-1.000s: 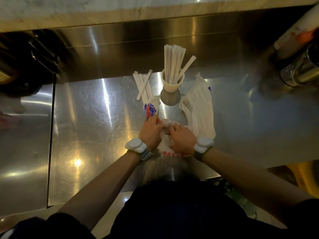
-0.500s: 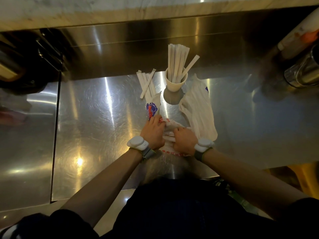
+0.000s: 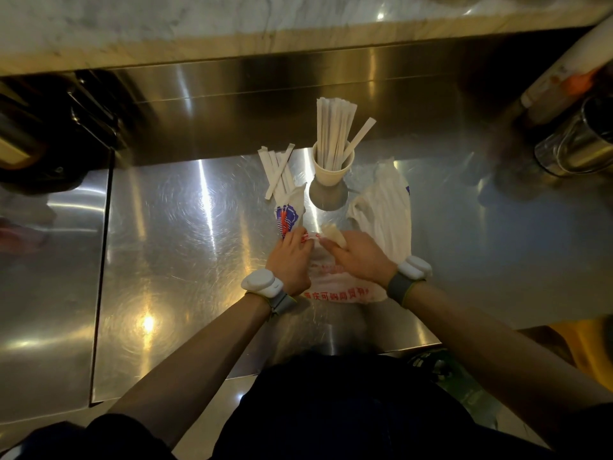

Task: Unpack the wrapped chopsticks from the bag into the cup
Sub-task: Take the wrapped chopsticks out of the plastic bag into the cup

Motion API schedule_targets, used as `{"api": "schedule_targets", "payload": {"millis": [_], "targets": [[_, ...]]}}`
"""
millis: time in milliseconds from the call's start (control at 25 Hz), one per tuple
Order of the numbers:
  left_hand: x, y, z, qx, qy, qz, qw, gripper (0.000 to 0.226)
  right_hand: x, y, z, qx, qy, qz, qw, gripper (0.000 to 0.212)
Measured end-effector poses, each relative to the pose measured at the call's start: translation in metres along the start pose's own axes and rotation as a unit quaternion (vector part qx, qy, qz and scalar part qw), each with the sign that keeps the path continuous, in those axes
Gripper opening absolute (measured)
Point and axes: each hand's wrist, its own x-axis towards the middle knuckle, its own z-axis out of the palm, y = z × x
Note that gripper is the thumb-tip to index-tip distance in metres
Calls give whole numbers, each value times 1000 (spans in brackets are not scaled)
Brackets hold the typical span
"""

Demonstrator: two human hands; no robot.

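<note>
Head view: steel counter [image 3: 185,247]. Printed plastic bag [image 3: 335,287] at center, under both hands. L hand [image 3: 290,257] clamped on the bag's 10 o'clock side; R hand [image 3: 360,257] closed around a wrapped chopsticks bundle [image 3: 333,235] just above the bag. Cup [image 3: 331,171] at 12 o'clock, upright, packed w/ wrapped chopsticks. Loose wrapped pairs [image 3: 277,171] at 11 o'clock, beside the cup. White bag [image 3: 384,207] at 1 o'clock.
</note>
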Motion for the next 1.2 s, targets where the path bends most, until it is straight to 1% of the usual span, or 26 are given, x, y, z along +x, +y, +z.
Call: {"api": "schedule_targets", "payload": {"millis": [120,160,240,280,400,520,680,760,840,880,920,1000,1040,1120,1200], "targets": [[3,3,0,1,-10,-4,1000,76,13,-26,-28,113,47,15,992,51],[5,4,-1,-1,-13,-6,1000,77,20,-36,-38,157,69,23,985,50],[5,5,-1,-3,-12,-5,1000,79,38,-53,-60,253,121,23,960,36],[5,5,-2,-4,-10,-5,1000,79,52,-61,-72,295,142,11,945,34],[4,7,-2,-6,-14,-9,1000,78,93,-76,-102,359,192,-39,913,39],[8,7,-3,-24,-2,-33,999,79,134,-77,-112,352,203,-52,912,39],[15,3,-3,-32,32,-39,998,82,163,-55,-95,285,195,4,938,46],[17,2,0,-27,38,-43,998,84,167,-43,-85,270,164,18,949,35],[19,0,2,-23,41,-45,998,85,167,-39,-83,302,145,9,942,15],[19,-1,3,-24,40,-44,998,85,167,-41,-86,317,152,1,936,8],[20,-2,3,-24,37,-42,998,85,167,-44,-90,321,171,-11,932,7],[22,-3,2,-23,28,-40,999,85,168,-48,-99,305,211,-42,928,13],[22,-4,1,-24,22,-39,999,84,169,-50,-102,293,219,-52,929,13],[22,-4,0,-26,14,-35,999,84,169,-51,-102,256,222,-48,940,11],[22,-3,-1,-23,12,-30,999,83,169,-49,-99,230,215,-37,948,18]]}}
